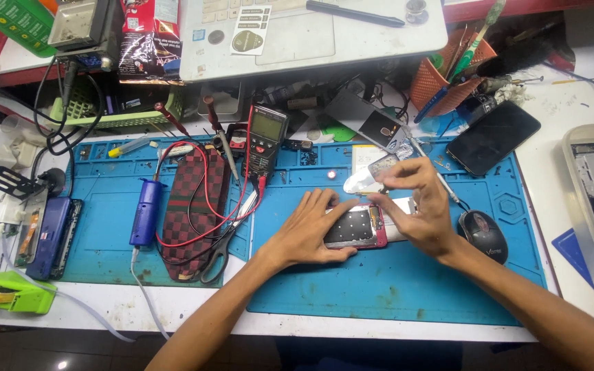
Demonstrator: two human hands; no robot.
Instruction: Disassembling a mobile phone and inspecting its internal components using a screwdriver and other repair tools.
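An opened phone with a red frame (356,229) lies on the blue work mat (393,282), its inner side up. My left hand (309,232) rests flat on the phone's left end and holds it down. My right hand (417,206) hovers over the phone's right end, fingers pinched on a small whitish part (364,180) lifted just above the phone. What lies under the right palm is hidden.
A black multimeter (265,139) with red leads, a checkered case (197,206), scissors (223,251) and a blue tool (147,209) lie left. A black mouse (483,235) and dark phone (492,137) sit right. A laptop (311,31) and orange tool cup (446,79) stand behind.
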